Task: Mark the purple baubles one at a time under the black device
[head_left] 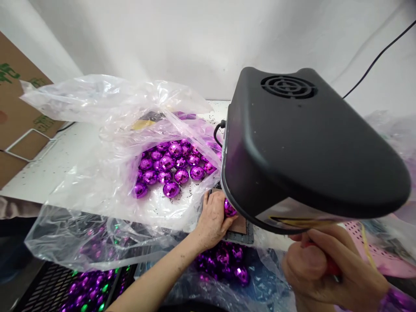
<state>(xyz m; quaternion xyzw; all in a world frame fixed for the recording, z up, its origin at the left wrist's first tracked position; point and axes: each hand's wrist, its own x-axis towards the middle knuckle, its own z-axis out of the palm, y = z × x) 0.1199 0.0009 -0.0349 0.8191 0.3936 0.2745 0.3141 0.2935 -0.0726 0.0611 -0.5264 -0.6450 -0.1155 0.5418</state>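
Note:
My left hand (212,216) has its fingers closed around a shiny purple faceted ball (230,208), on the flat base plate (239,225) under a black machine housing (302,143). The housing hides part of the ball and plate. At the lower right, my right hand (334,264) is wrapped round a red handle (330,265) below the housing. A clear plastic bag (107,177) lies left of the machine, with many purple balls (171,189) spilling at its mouth. More purple balls (224,256) lie in plastic below my left hand.
A black mesh crate (42,284) with small purple and green pieces stands at lower left. A cardboard box (19,112) leans at the far left of the white table (35,177). On the right is a pink perforated basket (386,255). A black cable (377,58) hangs behind the machine.

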